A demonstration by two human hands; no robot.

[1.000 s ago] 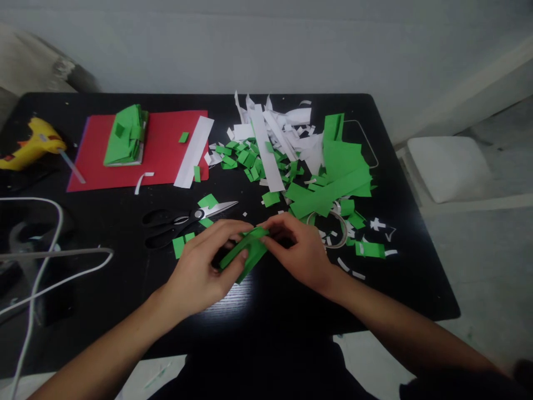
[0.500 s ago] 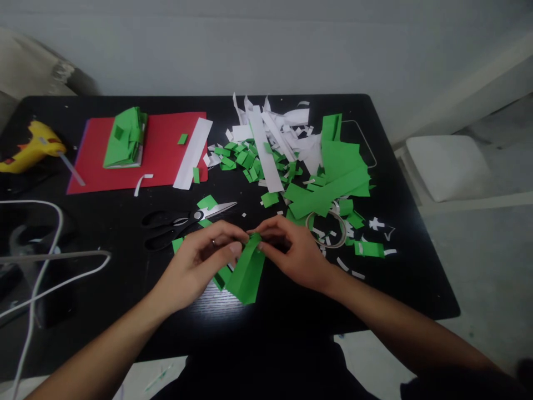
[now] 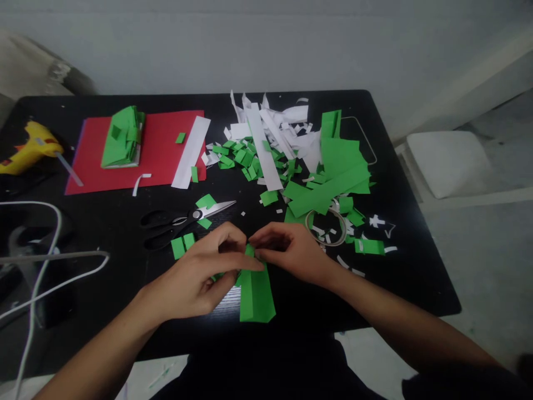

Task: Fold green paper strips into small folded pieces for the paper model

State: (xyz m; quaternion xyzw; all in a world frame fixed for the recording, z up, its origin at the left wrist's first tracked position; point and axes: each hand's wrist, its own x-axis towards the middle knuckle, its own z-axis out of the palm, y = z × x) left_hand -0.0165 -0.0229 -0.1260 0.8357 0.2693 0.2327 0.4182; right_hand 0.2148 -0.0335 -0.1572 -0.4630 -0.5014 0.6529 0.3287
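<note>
A folded strip of green paper (image 3: 257,297) is held between both hands near the front of the black table, its wide end hanging toward me. My left hand (image 3: 204,272) is closed on it, the index finger lying across its face. The fingertips of my right hand (image 3: 293,250) pinch its narrow far end. More green paper shows partly beneath my left hand. Just beyond that hand lie black-handled scissors (image 3: 195,215), blades pointing right, with small green pieces (image 3: 182,244) around them.
A yellow glue gun (image 3: 31,150) lies at the left, near a white cable (image 3: 58,222). On a red sheet (image 3: 160,144) sits a folded green paper bundle (image 3: 121,139). White and green scraps (image 3: 266,150) heap at the back. A tape roll (image 3: 345,228) lies to the right.
The green paper has swung to hang straighter toward me and slightly right. My left index finger has moved across its face, while my right hand stays at the narrow end.
</note>
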